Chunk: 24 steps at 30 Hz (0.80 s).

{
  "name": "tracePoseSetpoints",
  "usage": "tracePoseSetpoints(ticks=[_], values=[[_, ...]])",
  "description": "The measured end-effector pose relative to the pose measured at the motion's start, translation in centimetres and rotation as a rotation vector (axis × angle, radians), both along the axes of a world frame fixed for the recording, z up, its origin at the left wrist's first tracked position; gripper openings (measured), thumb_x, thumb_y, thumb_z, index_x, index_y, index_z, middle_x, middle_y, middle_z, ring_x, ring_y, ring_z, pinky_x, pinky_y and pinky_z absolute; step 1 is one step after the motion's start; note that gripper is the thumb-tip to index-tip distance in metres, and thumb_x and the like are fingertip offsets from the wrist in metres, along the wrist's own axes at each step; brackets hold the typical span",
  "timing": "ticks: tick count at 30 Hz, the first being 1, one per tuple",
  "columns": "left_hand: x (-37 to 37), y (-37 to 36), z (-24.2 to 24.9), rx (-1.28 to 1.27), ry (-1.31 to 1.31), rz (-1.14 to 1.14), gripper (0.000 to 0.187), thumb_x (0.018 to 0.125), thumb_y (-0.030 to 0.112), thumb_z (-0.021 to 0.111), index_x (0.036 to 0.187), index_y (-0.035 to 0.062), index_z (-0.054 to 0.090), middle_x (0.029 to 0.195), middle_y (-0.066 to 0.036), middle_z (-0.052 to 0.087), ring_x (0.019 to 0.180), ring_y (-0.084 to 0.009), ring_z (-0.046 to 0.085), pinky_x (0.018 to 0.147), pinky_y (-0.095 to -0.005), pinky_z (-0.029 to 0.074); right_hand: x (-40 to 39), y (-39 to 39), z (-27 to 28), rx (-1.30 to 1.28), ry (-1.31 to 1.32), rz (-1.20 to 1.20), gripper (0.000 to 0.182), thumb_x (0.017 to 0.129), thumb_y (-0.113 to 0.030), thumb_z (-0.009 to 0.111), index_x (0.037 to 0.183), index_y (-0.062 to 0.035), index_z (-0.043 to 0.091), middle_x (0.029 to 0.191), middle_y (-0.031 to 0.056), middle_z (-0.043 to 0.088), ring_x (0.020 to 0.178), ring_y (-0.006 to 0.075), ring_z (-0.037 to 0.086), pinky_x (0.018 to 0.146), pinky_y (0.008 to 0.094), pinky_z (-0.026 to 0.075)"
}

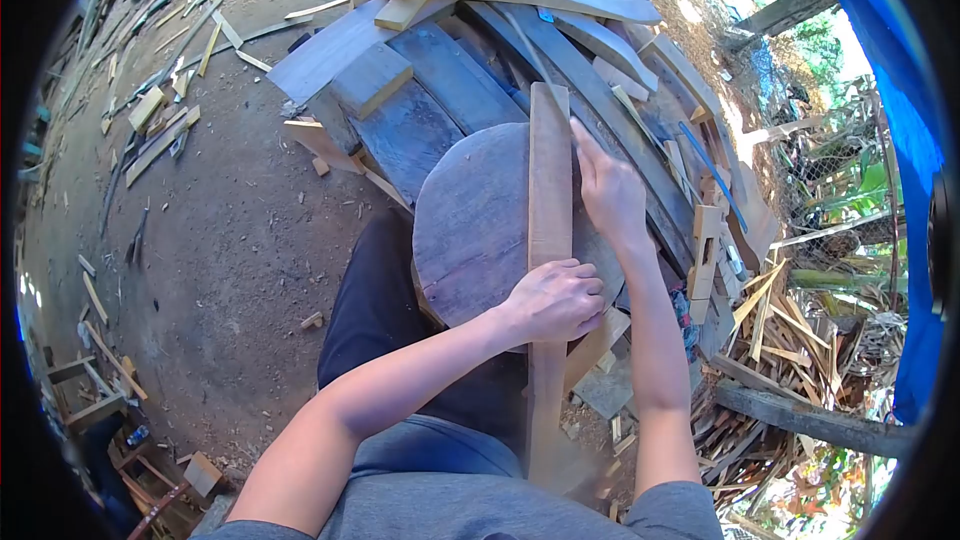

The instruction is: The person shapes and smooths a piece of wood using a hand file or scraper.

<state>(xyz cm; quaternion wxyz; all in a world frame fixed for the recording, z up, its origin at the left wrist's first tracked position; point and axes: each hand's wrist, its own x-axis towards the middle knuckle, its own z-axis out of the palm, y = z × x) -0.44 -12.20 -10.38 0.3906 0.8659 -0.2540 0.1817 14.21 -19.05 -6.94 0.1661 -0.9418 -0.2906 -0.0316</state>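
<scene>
Curling around the plank (549,190), the fingers of the left hand (555,300) grasp it at its right edge. Farther up, the right hand (612,190) lies along that same edge, its visible fingers straight; whether they grip, I cannot tell. The plank lies lengthwise across a round board (468,225), its near end by the shirt (430,505). Beyond are piled boards (455,75), then dirt (240,210) strewn with scraps (165,145).

The left hand (557,298) clasps a wooden plank (550,180) across a round wooden board (465,225) — the right hand (610,192) beside the plank's far end.
</scene>
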Motion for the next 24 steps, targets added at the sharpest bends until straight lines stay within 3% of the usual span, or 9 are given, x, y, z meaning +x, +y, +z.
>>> tracePoseSetpoints(ticks=[2,4,11,14,18,20,24], values=[[-0.1,-0.3,-0.3,-0.015,-0.011,0.013,0.018,0.08,0.02,0.069,0.065,0.0117,0.064,0.074,0.0,0.061,0.082,-0.0179,0.063,0.076,-0.0331,0.053,-2.6,-1.5,0.1,0.046,0.019,0.06,0.044,0.104,-0.023,0.051,0.146,-0.0316,0.052,0.086,0.0252,0.069,0.077,0.0434,0.068,0.065,0.0535,0.053],[0.0,-0.5,-0.6,-0.03,-0.011,0.03,0.017,0.079,0.02,0.069,0.065,0.0116,0.064,0.073,0.0,0.061,0.082,-0.0179,0.063,0.075,-0.0332,0.053,-5.1,-2.5,0.9,-0.091,0.072,0.015,0.045,0.103,-0.022,0.051,0.147,-0.0334,0.052,0.085,0.0241,0.069,0.075,0.0425,0.069,0.064,0.0536,0.052],[0.1,-0.2,-0.2,0.036,-0.016,0.005,0.015,0.078,0.02,0.068,0.066,0.0114,0.064,0.072,-0.001,0.061,0.082,-0.0181,0.064,0.074,-0.0333,0.052,1.1,2.0,0.0,-0.103,-0.042,-0.079,0.042,0.103,-0.027,0.051,0.144,-0.0322,0.055,0.081,0.0233,0.069,0.074,0.042,0.069,0.065,0.0537,0.053],[0.1,-0.3,-0.3,0.036,-0.044,0.0,0.017,0.079,0.019,0.067,0.065,0.0111,0.064,0.072,-0.001,0.061,0.082,-0.0186,0.064,0.074,-0.0339,0.053,0.4,1.9,0.6,-0.091,0.009,-0.089,0.041,0.103,-0.026,0.051,0.144,-0.0319,0.055,0.083,0.0242,0.069,0.078,0.0421,0.07,0.067,0.0531,0.054],[-0.2,-0.3,-0.5,-0.002,-0.003,0.029,0.017,0.08,0.021,0.067,0.066,0.0109,0.065,0.073,-0.002,0.062,0.084,-0.0202,0.065,0.078,-0.0352,0.054,-4.7,-1.7,1.4,-0.058,0.1,0.041,0.041,0.103,-0.025,0.051,0.144,-0.0316,0.055,0.083,0.0243,0.068,0.079,0.0421,0.069,0.068,0.0525,0.053],[-0.1,-0.4,-0.8,0.05,0.051,0.03,0.018,0.08,0.022,0.067,0.067,0.0107,0.065,0.074,-0.004,0.063,0.085,-0.0219,0.066,0.081,-0.0364,0.055,-6.2,-3.9,0.9,0.059,0.171,0.148,0.042,0.102,-0.025,0.052,0.143,-0.0314,0.056,0.075,0.0217,0.069,0.067,0.0403,0.069,0.059,0.0516,0.053],[0.0,-0.5,-0.7,0.053,0.057,0.029,0.017,0.079,0.022,0.067,0.067,0.0111,0.066,0.074,-0.005,0.064,0.086,-0.0226,0.066,0.083,-0.0367,0.055,-5.1,-2.1,1.1,-0.105,0.052,0.108,0.042,0.102,-0.026,0.052,0.144,-0.0327,0.055,0.076,0.0214,0.069,0.068,0.0398,0.069,0.059,0.0508,0.054]])
